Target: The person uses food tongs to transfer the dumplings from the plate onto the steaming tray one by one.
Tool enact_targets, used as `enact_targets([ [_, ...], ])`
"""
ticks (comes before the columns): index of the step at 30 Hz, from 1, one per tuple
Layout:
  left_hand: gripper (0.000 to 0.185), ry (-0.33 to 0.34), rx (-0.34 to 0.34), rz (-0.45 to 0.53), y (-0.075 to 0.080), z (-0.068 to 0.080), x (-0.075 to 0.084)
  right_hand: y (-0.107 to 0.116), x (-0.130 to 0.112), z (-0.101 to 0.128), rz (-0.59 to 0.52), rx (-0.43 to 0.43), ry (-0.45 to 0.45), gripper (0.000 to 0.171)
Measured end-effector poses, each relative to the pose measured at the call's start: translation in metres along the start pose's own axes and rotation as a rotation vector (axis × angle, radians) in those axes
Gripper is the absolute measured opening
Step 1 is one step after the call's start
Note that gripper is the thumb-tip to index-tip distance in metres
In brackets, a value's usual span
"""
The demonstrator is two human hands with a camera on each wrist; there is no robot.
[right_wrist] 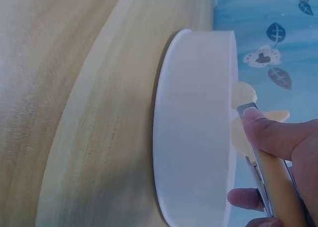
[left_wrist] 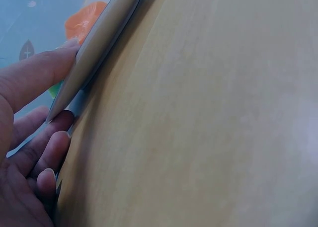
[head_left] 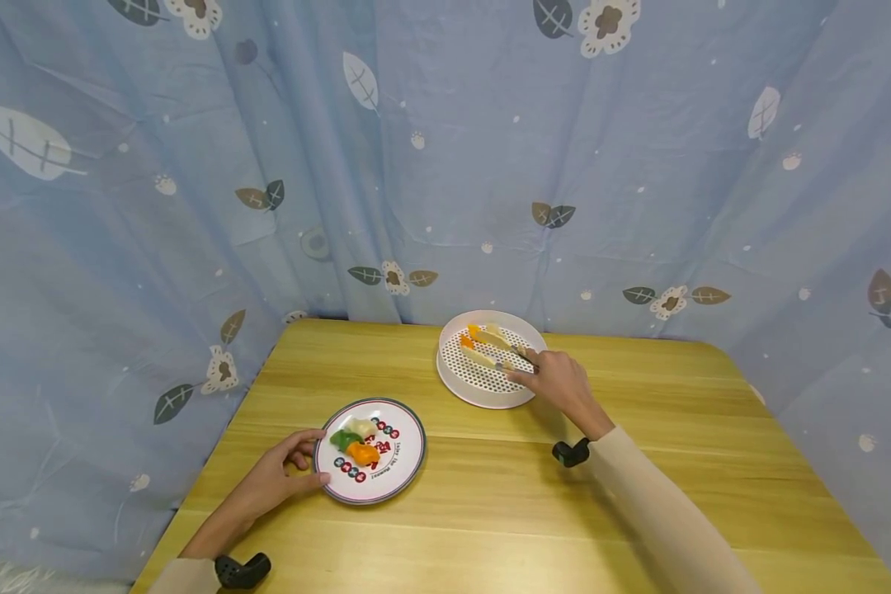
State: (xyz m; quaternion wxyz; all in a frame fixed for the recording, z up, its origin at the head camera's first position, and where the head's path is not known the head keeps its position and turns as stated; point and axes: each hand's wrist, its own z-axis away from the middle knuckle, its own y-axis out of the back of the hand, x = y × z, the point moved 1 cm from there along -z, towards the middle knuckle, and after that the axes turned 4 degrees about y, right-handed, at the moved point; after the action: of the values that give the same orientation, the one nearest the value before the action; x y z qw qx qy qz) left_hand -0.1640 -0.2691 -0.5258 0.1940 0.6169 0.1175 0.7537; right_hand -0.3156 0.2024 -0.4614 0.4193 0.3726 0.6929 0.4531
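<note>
Steadying the patterned plate [head_left: 386, 450] with left hand [head_left: 282, 474] pinching its rim, while right hand [head_left: 560, 384] squeezes tongs [head_left: 506, 356] over pale food pieces [head_left: 483, 356] in the white strainer tray [head_left: 453, 375] beyond it.

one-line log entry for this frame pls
left hand: holds plate rim | right hand: grips tongs over white strainer tray | table: wood

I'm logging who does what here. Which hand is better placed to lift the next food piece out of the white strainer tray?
The right hand: it holds tongs already over the strainer tray. The left hand only grips the patterned plate.
</note>
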Motion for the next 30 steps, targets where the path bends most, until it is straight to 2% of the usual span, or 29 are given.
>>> enact_targets([
  [7,0.077,0.001,0.006,-0.009,0.000,-0.001,-0.001,0.007,-0.004,0.013,-0.072,0.074,0.019,0.058],
  [17,0.076,0.008,0.002,-0.035,0.000,0.001,0.000,0.010,-0.024,0.031,-0.108,0.102,0.102,0.063],
  [30,0.078,0.014,0.001,-0.036,-0.001,0.000,0.002,0.009,-0.059,0.051,-0.058,0.109,0.235,0.061],
])
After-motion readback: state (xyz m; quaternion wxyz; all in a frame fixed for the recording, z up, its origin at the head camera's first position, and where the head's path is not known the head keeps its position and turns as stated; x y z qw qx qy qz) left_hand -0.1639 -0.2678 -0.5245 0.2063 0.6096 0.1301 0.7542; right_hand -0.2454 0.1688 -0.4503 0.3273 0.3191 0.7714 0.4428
